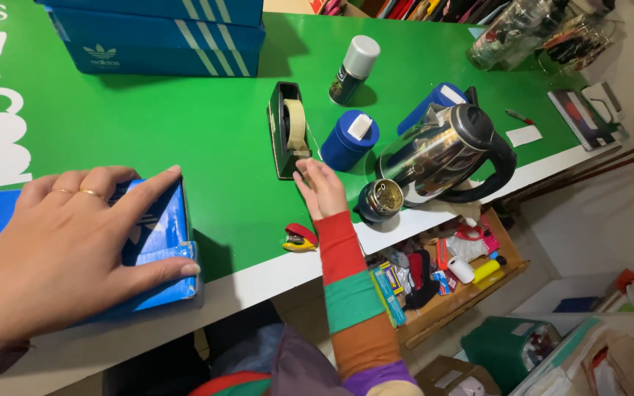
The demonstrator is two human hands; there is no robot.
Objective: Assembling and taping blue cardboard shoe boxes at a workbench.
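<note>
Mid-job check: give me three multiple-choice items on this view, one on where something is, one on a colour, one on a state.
1. Where is the right hand?
A. at the tape dispenser
B. on the kettle
C. in the drawer
2. What colour is the box under the left hand?
A. red
B. blue
C. white
3. How is the drawer?
A. shut
B. pulled open
C. taken out

Answers: 1 A, fingertips reach the dispenser's near end. 2 B, blue sides show beneath the palm. 3 B, its contents show below the table edge.

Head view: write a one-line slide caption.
Left hand presses a blue cardboard box on the green table while the right hand reaches a black tape dispenser.
</note>
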